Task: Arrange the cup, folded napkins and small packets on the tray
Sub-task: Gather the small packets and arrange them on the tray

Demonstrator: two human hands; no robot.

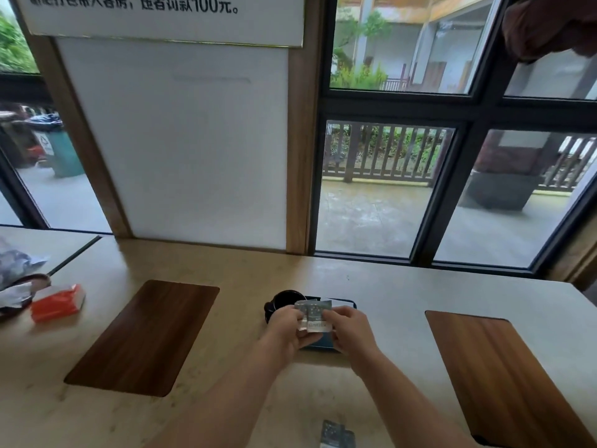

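Both hands hold small silvery-blue packets together above a small dark tray in the middle of the table. My left hand pinches the packets' left edge and my right hand pinches their right edge. A black cup stands at the tray's left end, just behind my left hand. The tray's surface is mostly hidden by my hands, and I cannot make out any napkins there. Another packet lies on the table near the front edge.
Two dark wooden placemats lie on the table, one on the left and one on the right. An orange tissue pack and a dish with crumpled wrappers sit at far left. Windows and a white panel stand behind.
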